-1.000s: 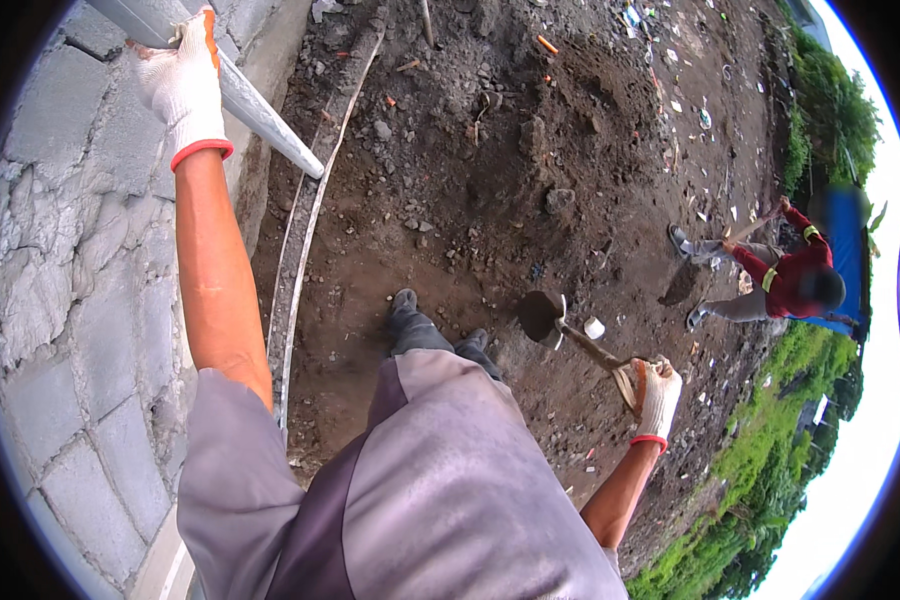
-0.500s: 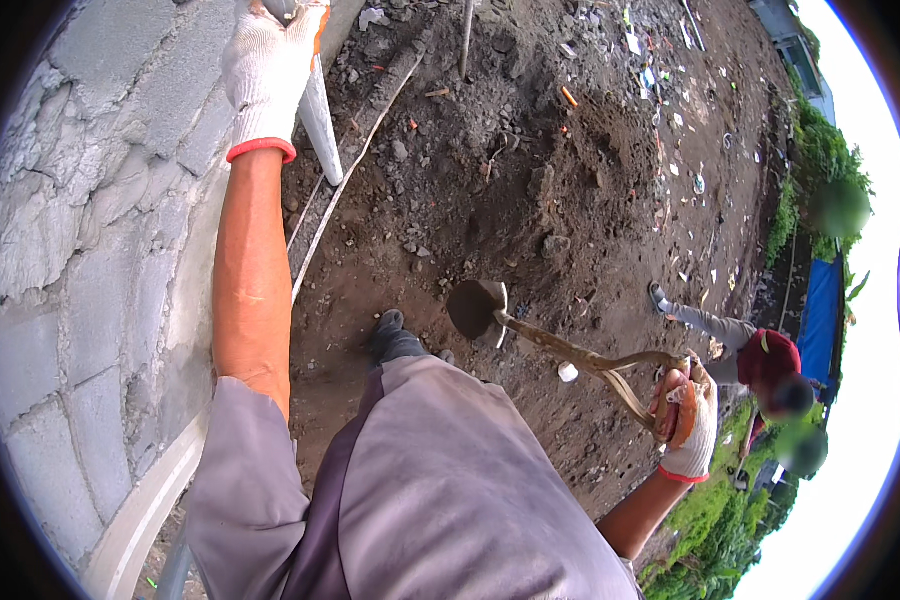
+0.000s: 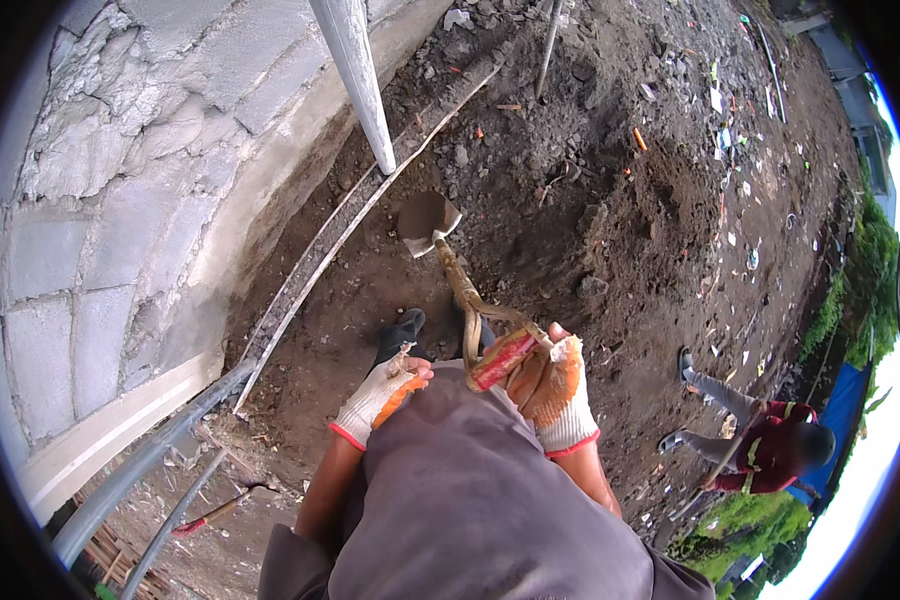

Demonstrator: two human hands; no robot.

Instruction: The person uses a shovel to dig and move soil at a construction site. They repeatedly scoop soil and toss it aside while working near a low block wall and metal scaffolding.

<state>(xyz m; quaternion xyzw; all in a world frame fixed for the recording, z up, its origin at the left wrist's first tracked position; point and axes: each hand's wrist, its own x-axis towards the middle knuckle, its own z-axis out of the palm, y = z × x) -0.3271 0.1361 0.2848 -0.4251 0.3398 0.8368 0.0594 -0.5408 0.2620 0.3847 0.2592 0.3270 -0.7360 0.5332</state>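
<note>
My right hand [image 3: 560,395], in a white knit glove with an orange palm and red cuff, is closed at the D-shaped handle of a shovel, beside its worn red grip [image 3: 503,362]. The short shovel [image 3: 456,277] slants away from me, its rounded, soil-coloured blade [image 3: 428,217] over the dirt near the wall's foot. In a matching glove with bare fingertips, my left hand [image 3: 378,398] is in front of my body, fingers half curled and apart, nothing visible in it. It is left of the shovel handle and not touching it.
A grey block wall [image 3: 120,240] runs along my left. A pale pole [image 3: 362,90] stands by a narrow curved edging strip [image 3: 315,245]. Metal pipes [image 3: 155,450] and a red-handled tool [image 3: 215,512] are lower left. Loose soil [image 3: 610,200] rises ahead; a co-worker [image 3: 770,440] stands right.
My left hand has come down from high beside the wall to in front of my body. My right hand has brought the shovel inward to the left, and its blade has moved nearer the wall.
</note>
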